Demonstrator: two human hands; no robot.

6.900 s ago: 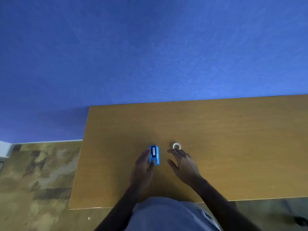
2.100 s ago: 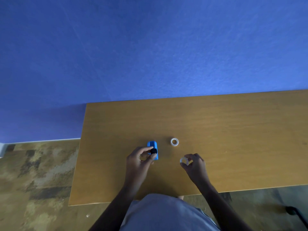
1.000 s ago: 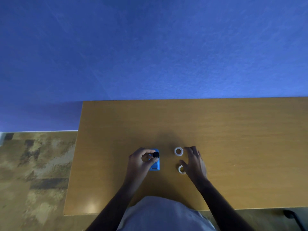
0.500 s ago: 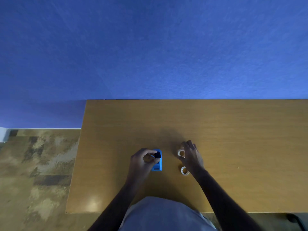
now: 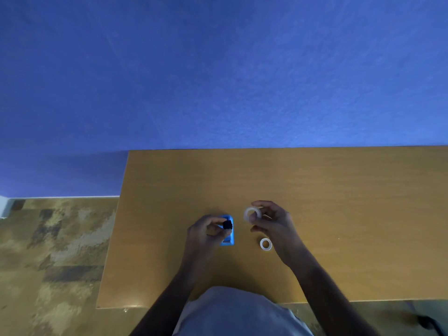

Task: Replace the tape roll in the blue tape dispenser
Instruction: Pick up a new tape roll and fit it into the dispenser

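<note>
The blue tape dispenser [image 5: 228, 231] lies on the counter [image 5: 339, 202]. At its 9 o'clock, the left hand [image 5: 206, 235] pinches the black core [image 5: 227, 225]. The right hand [image 5: 274, 223], at 3 o'clock, holds the tape roll [image 5: 252, 215] in its grip. Better to push the core straight through the roll before seating it.

Blue dispenser [image 5: 228, 230], black hub [image 5: 227, 224], whitish rolls [image 5: 266, 244].

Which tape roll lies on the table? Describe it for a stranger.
On the brown wooden table, look just nearer the person than the right hand. The small whitish tape ring lies flat there, untouched, unlike the similar ring pinched in that hand's fingers.
</note>
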